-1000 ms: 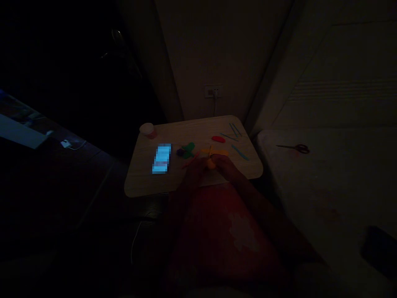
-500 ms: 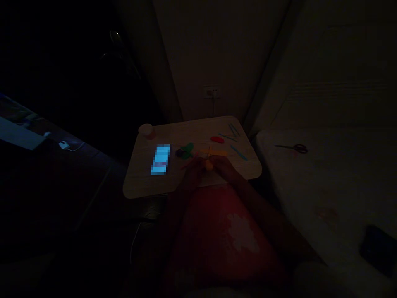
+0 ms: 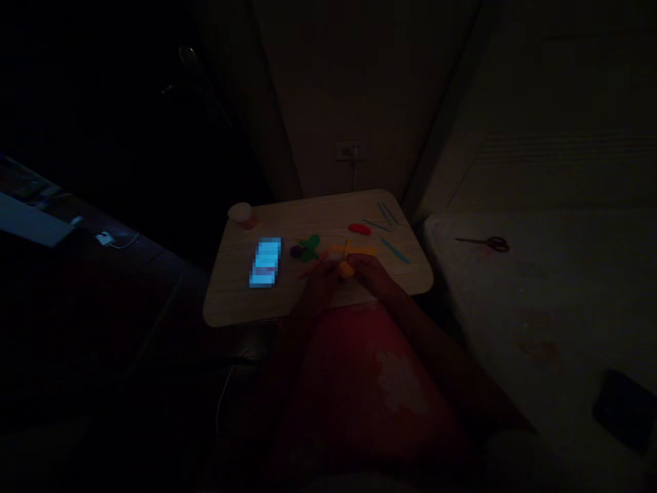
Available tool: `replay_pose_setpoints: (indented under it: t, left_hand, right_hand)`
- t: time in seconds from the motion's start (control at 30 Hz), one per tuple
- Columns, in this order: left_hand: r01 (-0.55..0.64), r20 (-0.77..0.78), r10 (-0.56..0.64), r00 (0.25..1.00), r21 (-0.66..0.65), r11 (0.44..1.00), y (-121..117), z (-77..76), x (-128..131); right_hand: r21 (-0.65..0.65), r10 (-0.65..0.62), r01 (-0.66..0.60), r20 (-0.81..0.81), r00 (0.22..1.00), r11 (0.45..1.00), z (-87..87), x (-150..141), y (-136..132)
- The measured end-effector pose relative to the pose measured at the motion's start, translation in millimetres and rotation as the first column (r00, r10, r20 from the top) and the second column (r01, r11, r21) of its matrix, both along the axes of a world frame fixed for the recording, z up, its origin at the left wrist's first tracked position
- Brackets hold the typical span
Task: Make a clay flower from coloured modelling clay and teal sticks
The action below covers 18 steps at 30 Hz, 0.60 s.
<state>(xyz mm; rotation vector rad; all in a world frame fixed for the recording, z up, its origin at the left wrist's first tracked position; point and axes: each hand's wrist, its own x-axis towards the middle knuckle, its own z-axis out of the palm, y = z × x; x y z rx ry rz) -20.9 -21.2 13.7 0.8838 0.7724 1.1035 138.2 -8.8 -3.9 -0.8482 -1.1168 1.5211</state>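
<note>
In dim light, my left hand (image 3: pixel 322 282) and my right hand (image 3: pixel 374 275) meet near the front edge of the small table. Closed fingers of both hands hold a rounded orange lump (image 3: pixel 347 269) that looks like modelling clay. A thin orange upright piece (image 3: pixel 348 245) shows just above it; whether the two are joined, I cannot tell. Behind my fingers lies a flat orange strip (image 3: pixel 365 251). By my left hand is a thin pinkish-red piece (image 3: pixel 314 265), with a green leaf-like shape (image 3: pixel 311 246) and a dark lump (image 3: pixel 296 252) farther left.
A glowing phone (image 3: pixel 265 262) lies on the table (image 3: pixel 226 301), with a tub (image 3: pixel 242 215) at the back left. Beyond my right hand are a red piece (image 3: pixel 360 229), a blue tool (image 3: pixel 395 250) and several thin sticks (image 3: pixel 378 225). Scissors (image 3: pixel 497 244) rest on the pale surface at right.
My fingers have shifted slightly around the orange lump, and more of it shows between them. Everything on the table stays where it was.
</note>
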Motion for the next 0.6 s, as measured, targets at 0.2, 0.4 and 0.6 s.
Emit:
replay_pose_setpoints:
  t: [0.2,0.4,0.6]
  left_hand:
    - [-0.013,-0.082,0.022,0.996,0.105,0.994,2.1,-5.6,1.3]
    - [-0.114,-0.263,0.203,0.943,0.318,0.941,6.2,-11.2,-1.7]
    - [-0.138,-0.331,0.516,0.790,0.724,0.676,0.9,-4.5,-2.1]
  right_hand:
    - [0.004,-0.030,0.030,-0.020,0.999,1.000,1.0,-1.2,0.6]
    - [0.102,-0.117,0.116,0.003,0.993,0.988,2.1,-5.8,0.9]
    - [0.141,-0.121,0.120,-0.005,0.993,0.983,6.8,-7.4,-2.4]
